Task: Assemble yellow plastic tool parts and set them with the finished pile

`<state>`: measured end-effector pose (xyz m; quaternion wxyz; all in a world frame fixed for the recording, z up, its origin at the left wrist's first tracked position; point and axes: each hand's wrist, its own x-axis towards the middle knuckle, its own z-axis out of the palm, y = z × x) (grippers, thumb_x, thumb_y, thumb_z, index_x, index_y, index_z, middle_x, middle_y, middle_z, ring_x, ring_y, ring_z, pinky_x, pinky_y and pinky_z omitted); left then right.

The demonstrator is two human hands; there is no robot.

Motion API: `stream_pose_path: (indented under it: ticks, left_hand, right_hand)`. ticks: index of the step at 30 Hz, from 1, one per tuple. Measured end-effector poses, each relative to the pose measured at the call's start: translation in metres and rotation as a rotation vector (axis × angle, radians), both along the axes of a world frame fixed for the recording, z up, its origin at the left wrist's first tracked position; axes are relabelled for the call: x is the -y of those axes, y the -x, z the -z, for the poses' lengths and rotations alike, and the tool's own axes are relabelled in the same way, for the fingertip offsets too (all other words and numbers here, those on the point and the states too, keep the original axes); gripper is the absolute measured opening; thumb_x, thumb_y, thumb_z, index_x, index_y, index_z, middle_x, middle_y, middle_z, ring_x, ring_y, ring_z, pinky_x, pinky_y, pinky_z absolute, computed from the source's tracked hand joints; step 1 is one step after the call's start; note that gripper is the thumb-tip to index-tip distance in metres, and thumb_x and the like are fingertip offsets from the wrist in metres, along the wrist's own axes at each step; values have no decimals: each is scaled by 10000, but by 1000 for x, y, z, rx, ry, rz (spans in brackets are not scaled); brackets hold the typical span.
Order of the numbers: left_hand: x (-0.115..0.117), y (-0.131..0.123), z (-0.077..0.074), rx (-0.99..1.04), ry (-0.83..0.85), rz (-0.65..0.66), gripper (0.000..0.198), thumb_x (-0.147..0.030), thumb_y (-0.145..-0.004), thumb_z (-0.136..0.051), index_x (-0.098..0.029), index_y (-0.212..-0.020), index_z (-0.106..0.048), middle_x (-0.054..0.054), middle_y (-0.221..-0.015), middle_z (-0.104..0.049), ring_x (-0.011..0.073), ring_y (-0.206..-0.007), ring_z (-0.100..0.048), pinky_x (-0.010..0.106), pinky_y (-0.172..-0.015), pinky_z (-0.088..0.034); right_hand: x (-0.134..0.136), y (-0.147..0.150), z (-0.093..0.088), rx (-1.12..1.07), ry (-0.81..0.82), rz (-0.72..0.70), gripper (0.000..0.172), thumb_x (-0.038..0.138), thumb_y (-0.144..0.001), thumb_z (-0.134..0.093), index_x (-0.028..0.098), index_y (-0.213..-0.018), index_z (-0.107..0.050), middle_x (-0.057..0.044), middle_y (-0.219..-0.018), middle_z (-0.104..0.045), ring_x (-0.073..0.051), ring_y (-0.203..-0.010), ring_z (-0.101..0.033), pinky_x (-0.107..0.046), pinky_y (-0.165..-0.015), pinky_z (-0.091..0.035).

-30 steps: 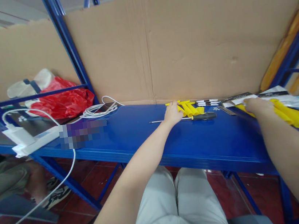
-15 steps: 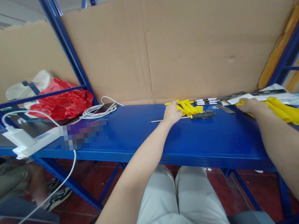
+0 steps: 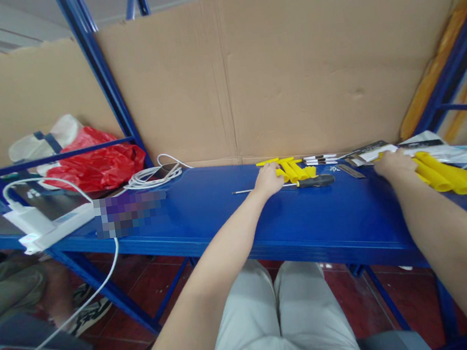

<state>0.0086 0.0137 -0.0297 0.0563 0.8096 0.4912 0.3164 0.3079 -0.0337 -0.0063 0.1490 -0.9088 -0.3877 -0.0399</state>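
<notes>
On the blue shelf top, a row of short yellow tubes (image 3: 299,172) lies at the centre back. My left hand (image 3: 269,179) is closed at the left end of this row, its fingers curled over a yellow tube and partly hidden. A screwdriver (image 3: 316,181) with a black handle lies just in front, its shaft passing by my left fingers. Farther right, my right hand (image 3: 396,166) is closed at the near end of longer yellow tubes (image 3: 452,175). A bit of yellow shows by its fingertips; the grip itself is mostly covered by the hand.
Black-and-white packets (image 3: 374,150), white sticks (image 3: 321,160), small screws (image 3: 334,168) and a flat metal strip (image 3: 351,171) lie between my hands. Leftward are a power strip (image 3: 66,226), a coiled white cable (image 3: 152,177) and a red bag (image 3: 96,161). Cardboard (image 3: 308,62) stands behind.
My right hand has shifted slightly and turned over the yellow tube end, so less yellow shows around its fingers. My left hand stays in place. The view has tilted a little.
</notes>
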Motion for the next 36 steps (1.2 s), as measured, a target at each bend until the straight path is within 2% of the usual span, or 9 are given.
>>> stream_pose_path:
  ticks: [5,10,13,20,25,30,36]
  left_hand:
    - [3,1,-1,-119,61,35,426,-217,-859,-568,-181,-1279,-628,106,-1336,-634,249,-1264,-570,351,-1070,-443]
    - [12,3,-3,-256,195,88,542,-382,-886,-571,-232,-1405,-528,99,-1490,-506,292,-1370,-471,404,-1103,-395]
    - [17,4,-5,-297,264,100,584,-419,-895,-559,-258,-1449,-466,94,-1523,-465,298,-1396,-438,423,-1110,-380]
    - [22,4,-9,-257,283,38,479,-390,-918,-519,-281,-1383,-485,99,-1501,-480,316,-1376,-444,505,-1069,-398]
    - [20,5,-9,-194,245,-61,332,-349,-910,-529,-243,-1223,-557,117,-1411,-541,291,-1310,-499,477,-1032,-429]
    - [19,6,-11,-215,244,-143,279,-328,-912,-518,-183,-1134,-605,161,-1351,-567,319,-1289,-524,465,-1013,-449]
    - [16,9,-9,-174,238,-209,357,-192,-899,-511,-164,-1253,-546,167,-1321,-609,267,-1247,-579,373,-1007,-457]
  right_hand:
    - [4,1,-2,56,-30,-16,548,301,-970,-343,27,-1440,-414,-267,-1476,-379,-356,-1380,-372,-475,-1080,-346]
    - [1,-1,-3,92,-67,-39,544,285,-955,-344,26,-1427,-422,-273,-1464,-392,-359,-1364,-379,-494,-1065,-330]
    - [0,3,-5,112,-79,-64,537,267,-941,-356,17,-1409,-438,-271,-1453,-400,-359,-1349,-384,-493,-1055,-333]
    - [2,18,-10,187,-85,-161,492,223,-943,-342,6,-1361,-482,-283,-1423,-428,-360,-1316,-415,-471,-1011,-384]
    - [0,20,-7,237,-76,-221,477,258,-961,-360,17,-1344,-512,-286,-1396,-469,-362,-1295,-446,-479,-1001,-393]
    - [-2,22,-5,254,-52,-251,460,238,-960,-372,25,-1341,-516,-273,-1391,-483,-357,-1295,-466,-471,-1000,-399]
    - [-5,24,-6,263,4,-307,479,304,-975,-343,45,-1294,-589,-236,-1406,-507,-366,-1306,-465,-481,-1021,-400]
